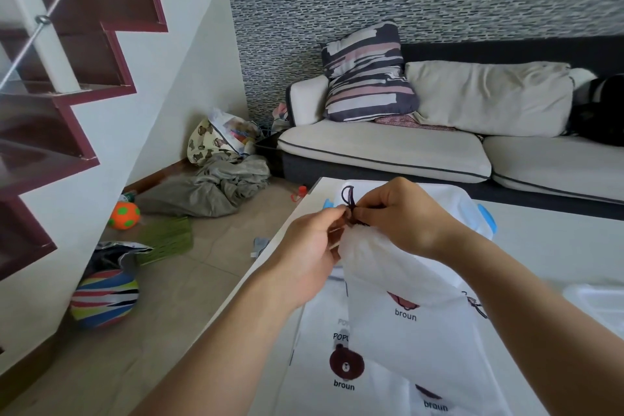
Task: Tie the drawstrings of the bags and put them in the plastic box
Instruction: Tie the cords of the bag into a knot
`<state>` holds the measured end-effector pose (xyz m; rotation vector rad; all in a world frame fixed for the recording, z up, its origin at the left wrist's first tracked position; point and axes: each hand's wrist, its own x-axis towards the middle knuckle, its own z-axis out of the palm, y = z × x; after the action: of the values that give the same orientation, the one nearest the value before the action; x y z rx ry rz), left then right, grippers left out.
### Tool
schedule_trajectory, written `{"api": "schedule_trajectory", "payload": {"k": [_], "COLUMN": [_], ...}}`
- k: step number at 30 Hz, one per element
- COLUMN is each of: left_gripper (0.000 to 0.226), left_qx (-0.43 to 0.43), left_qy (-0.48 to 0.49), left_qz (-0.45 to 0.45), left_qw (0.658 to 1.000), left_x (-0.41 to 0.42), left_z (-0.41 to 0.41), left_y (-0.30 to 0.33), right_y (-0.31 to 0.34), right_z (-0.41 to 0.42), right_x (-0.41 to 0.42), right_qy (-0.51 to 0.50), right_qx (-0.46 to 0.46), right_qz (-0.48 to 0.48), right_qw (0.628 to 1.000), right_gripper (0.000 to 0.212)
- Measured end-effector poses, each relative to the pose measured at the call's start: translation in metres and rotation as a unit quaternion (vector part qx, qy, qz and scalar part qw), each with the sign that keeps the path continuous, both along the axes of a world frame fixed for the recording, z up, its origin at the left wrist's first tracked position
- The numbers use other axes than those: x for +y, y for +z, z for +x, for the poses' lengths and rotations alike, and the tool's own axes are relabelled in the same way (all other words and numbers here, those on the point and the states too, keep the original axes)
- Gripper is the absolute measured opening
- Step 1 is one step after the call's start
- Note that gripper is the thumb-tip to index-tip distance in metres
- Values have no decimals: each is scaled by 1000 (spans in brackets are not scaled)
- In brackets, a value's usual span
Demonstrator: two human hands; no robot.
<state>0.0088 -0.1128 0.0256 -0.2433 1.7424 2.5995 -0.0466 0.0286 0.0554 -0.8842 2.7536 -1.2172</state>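
A white drawstring bag (398, 280) with a brown bear print hangs lifted above the white table (557, 246), its mouth gathered tight. My left hand (310, 246) and my right hand (405, 216) both pinch its dark drawstring (349, 203), which forms a small loop above my fingers. More white bear-print bags (341, 358) lie flat on the table beneath. The clear plastic box (472, 213) with blue clips stands behind my hands, mostly hidden by them.
A white lid or tray (597, 304) lies at the table's right edge. A sofa (388, 152) with cushions stands beyond. Balls (104, 297), grey cloth (209, 186) and a bag clutter the floor on the left beside a staircase.
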Motion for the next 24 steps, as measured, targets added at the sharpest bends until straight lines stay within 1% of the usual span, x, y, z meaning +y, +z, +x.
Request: {"api": "schedule_trajectory", "payload": {"k": [2,4,6,8,10,11,16,18,20,22,23,24], "left_gripper": [28,36,38,31,15,11,15,15,13,16,15,10], "left_qx": [-5,11,31,74,125,144,203,214,207,191,209,261], "left_qy": [-12,-2,35,49,40,46,95,93,106,162,210,260], "left_qz": [-8,-64,-136,-198,-258,-278,-351,-391,-411,-412,-410,-416], "left_qw": [1000,998,990,976,957,949,909,890,881,876,863,831], "left_x": [0,-1,-4,-11,-20,-24,-37,-36,-31,-23,-19,-16], "left_z": [0,-1,-2,-2,-4,-5,-8,-9,-9,-4,0,4], "left_y": [-1,-2,-5,-8,-8,-8,-11,-16,-19,-17,-15,-12], "right_y": [0,-2,-3,-2,0,1,3,2,1,1,1,1], "right_z": [1,2,2,0,-1,-1,-1,0,2,3,4,4], "right_x": [1,0,0,1,4,5,6,4,2,1,0,0], "right_qy": [7,13,14,10,4,2,-3,-8,-13,-23,-30,-34], "right_qx": [1,1,0,-11,-35,-51,-124,-132,-136,-136,-135,-133], "right_qz": [3,4,6,2,-6,-15,-63,-58,-49,-38,-31,-25], "right_qw": [1000,1000,1000,1000,999,999,990,990,989,990,990,990], "right_gripper": [41,37,39,42,40,38,24,24,27,31,33,35]}}
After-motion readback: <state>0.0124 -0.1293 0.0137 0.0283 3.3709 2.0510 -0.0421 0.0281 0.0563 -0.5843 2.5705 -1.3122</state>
